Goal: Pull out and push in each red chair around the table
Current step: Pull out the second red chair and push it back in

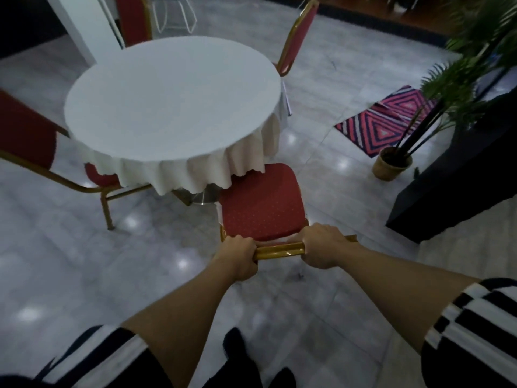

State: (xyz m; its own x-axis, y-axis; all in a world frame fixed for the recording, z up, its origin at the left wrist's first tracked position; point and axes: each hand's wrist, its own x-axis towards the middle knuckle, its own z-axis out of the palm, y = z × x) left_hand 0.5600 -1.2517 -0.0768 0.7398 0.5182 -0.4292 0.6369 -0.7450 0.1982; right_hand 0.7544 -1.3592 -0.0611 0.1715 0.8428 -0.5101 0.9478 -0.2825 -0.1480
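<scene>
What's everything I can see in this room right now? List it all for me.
red chairs: four, red with gold frames; held chair nearest, one left, two beyond the table
round table: one, white cloth, centre
white wire chair: one, far top
patterned rug: one, pink and dark, right
potted plant: one, green in woven pot, right
dark counter: one, black, right edge
left hand: gripping the chair's top rail
right hand: gripping the same rail
</scene>
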